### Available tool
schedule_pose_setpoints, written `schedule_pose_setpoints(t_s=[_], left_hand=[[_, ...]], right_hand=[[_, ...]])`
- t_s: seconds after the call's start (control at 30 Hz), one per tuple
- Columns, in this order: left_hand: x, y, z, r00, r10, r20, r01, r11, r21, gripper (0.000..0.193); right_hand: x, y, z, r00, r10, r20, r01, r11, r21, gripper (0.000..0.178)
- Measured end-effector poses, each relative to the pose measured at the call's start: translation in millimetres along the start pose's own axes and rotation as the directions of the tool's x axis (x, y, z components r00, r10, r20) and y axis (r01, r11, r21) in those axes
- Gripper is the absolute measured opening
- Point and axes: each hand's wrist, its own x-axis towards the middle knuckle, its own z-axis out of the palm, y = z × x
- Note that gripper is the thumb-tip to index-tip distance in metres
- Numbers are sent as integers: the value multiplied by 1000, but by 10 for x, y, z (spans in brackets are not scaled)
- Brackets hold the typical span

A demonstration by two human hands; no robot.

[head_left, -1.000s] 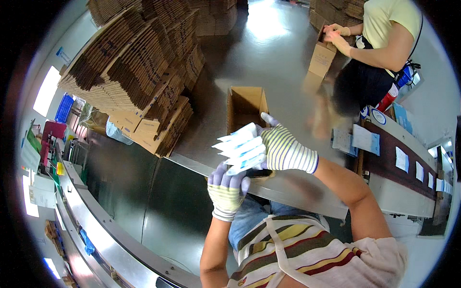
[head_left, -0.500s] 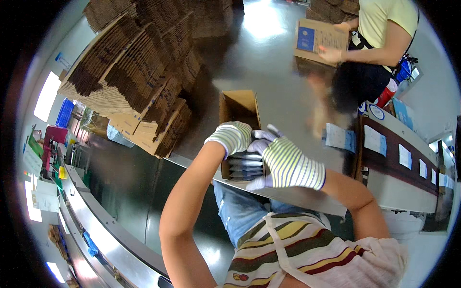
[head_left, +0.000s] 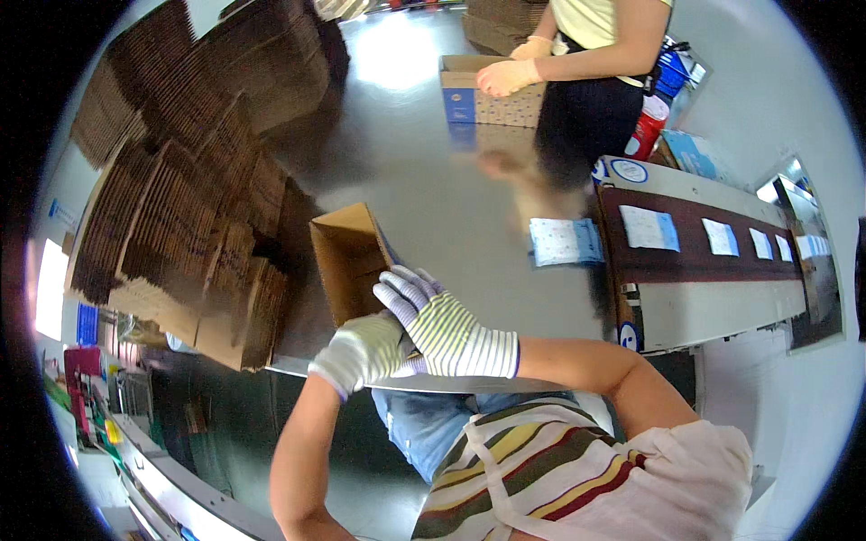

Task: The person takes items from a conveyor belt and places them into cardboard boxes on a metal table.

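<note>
An open cardboard box (head_left: pixel 347 252) stands on the metal table close to me, tilted in view, its far inside bare. Both my hands wear striped gloves and meet over its near end, hiding what lies there. My left hand (head_left: pixel 363 350) is smeared by motion, its fingers tucked behind the other hand. Across the box's near right side reaches my right hand (head_left: pixel 442 329), fingers stretched out and touching or overlapping the left one. To the right, a white and blue packet (head_left: pixel 564 242) rests on the table by the conveyor's end.
Several similar packets lie along the dark conveyor belt (head_left: pixel 695 257) at the right. Tall stacks of folded cardboard boxes (head_left: pixel 171 216) fill the left. Across the table (head_left: pixel 433 171), a co-worker in gloves handles a blue and brown box (head_left: pixel 492 95).
My right hand has come in against the left, and the packets seen in the box are covered. The view has shifted. The co-worker's box, flat before, now stands opened out on the table.
</note>
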Motion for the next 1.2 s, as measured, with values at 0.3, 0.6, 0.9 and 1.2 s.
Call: schedule_pose_setpoints(t_s=[0.3, 0.6, 0.9, 1.2], left_hand=[[4, 167, 291, 914, -224, -337, 232, 973, -18, 32], [18, 206, 198, 927, -259, -272, 264, 964, -18, 35], [-15, 181, 208, 917, -280, -284, 281, 959, -38, 39], [-80, 176, 231, 890, -251, -380, 248, 967, -57, 36]], right_hand=[[-430, 1145, -802, 934, 238, 266, -236, 971, -39, 81], [-907, 2639, -1719, 724, 614, 314, -461, 770, -441, 58], [-676, 2852, -1721, 566, 571, 594, -465, 817, -342, 54], [-747, 1988, -946, 621, 491, 611, -136, 835, -533, 80]])
